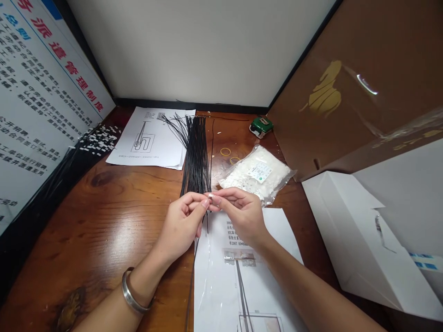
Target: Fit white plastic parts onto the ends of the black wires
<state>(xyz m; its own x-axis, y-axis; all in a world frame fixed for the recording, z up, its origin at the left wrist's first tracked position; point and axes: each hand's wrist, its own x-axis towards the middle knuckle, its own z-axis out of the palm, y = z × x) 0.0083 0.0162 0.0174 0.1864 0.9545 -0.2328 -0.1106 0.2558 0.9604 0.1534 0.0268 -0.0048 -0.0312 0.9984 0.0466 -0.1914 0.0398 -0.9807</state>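
My left hand (182,226) and my right hand (244,214) meet fingertip to fingertip over the top of a printed sheet (214,295). A thin black wire (207,223) is pinched in my left fingers and trails below them. Between my right thumb and forefinger sits a small white connector (211,195), partly covered by the fingertips. Whether the wire is inside the connector I cannot tell. Just beyond my hands lies a bundle of black wires (196,157). A clear bag of small white parts (277,170) rests past my right hand.
Wires with white ends (100,138) are heaped at the left by a printed board (41,92). Drawing sheets (166,152), yellow rubber bands (225,151) and a green tape measure (261,126) lie farther back. A brown box (363,83) and white carton (346,221) border the right.
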